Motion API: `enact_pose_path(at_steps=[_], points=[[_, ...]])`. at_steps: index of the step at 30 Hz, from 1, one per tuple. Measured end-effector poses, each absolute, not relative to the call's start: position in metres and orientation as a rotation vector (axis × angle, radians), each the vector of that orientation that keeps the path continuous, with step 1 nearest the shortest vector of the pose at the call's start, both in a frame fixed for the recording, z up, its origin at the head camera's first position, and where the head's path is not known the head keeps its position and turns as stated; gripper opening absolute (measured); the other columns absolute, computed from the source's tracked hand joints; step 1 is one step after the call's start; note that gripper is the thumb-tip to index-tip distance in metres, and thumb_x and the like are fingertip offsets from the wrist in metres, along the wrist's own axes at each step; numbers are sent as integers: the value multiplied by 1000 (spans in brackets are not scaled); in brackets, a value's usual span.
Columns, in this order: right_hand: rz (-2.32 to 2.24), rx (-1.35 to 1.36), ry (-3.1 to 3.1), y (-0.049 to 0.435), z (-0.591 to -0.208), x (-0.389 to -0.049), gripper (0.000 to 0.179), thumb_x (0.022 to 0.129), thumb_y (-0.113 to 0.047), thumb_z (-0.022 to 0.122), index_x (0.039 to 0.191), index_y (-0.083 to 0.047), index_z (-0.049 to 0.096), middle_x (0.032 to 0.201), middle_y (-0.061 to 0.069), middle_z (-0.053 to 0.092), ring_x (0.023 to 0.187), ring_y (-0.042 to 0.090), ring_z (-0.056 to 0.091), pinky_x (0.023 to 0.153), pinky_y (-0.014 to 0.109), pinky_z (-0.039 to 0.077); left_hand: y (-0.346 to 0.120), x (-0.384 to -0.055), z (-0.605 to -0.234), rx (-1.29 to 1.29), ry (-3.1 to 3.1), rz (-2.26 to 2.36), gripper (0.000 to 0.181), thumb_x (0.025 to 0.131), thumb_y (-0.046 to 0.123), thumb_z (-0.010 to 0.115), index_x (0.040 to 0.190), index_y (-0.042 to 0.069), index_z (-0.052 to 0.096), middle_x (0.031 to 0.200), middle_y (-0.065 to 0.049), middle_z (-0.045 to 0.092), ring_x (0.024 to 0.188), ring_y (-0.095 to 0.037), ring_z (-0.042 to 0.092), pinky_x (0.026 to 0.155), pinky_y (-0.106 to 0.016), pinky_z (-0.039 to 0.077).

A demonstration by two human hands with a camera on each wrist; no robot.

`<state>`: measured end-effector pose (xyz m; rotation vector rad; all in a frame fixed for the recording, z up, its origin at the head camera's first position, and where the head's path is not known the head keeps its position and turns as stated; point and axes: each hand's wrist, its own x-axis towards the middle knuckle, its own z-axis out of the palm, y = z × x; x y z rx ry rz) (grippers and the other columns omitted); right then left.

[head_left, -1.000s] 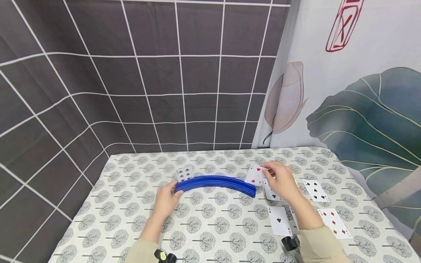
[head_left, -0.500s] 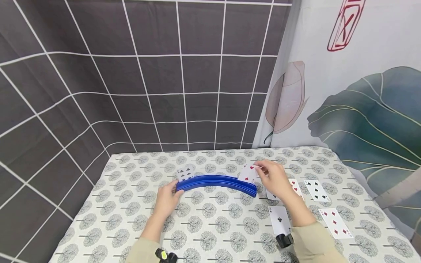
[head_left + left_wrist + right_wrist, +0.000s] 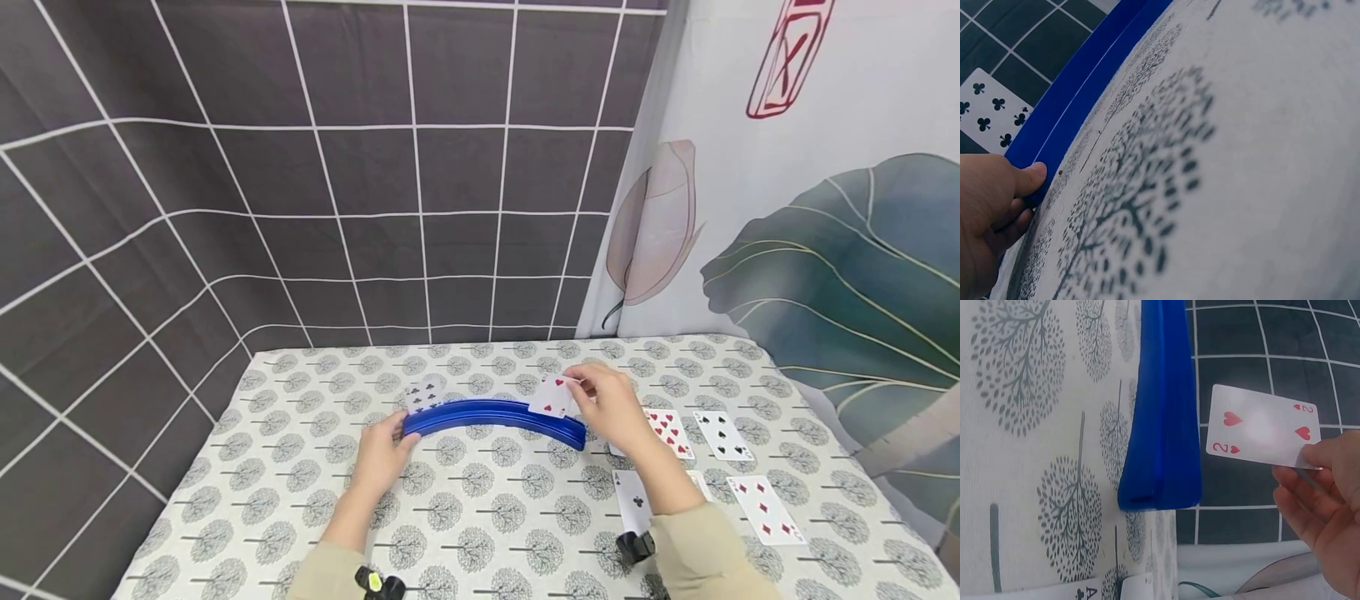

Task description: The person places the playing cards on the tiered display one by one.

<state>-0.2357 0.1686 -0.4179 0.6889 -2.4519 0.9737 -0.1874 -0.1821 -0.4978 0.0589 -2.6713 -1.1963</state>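
Red 2 on hearts card (image 3: 1263, 425), A on clubs card (image 3: 630, 496)

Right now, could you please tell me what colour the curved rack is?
The rack is blue, best seen in the head view.

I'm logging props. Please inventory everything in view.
curved holder: 1, blue, mid table
club card: 1, white, black, holder's left end
two of hearts: 1, white, red, in right hand
ace of clubs: 1, white, black, table right
heart card: 1, white, red, beyond ace
spade card: 1, white, black, back right
diamond card: 1, white, red, front right
other cards: at least 2, white, partly hidden
tablecloth: 1, off white, grey, under cards
grid backdrop: 1, dark grey, behind
leaf backdrop: 1, white, green, right
sleeves: 2, beige, bottom edge
wrist devices: 2, black, by sleeves
left hand: 1, bare, on holder's left end
right hand: 1, bare, by holder's right half
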Motion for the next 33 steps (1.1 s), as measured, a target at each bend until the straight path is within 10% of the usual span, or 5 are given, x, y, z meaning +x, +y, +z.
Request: enact_pose_path(at_steps=[33], points=[[997, 807, -2442, 122, -427, -233, 14, 88, 3, 74, 102, 0, 74, 99, 12, 75, 79, 21, 72, 75, 32, 63, -181, -187, -495, 78, -2678, -1213, 53, 90, 11, 75, 137, -6, 57, 122, -26, 68, 113, -41, 66, 105, -54, 50]])
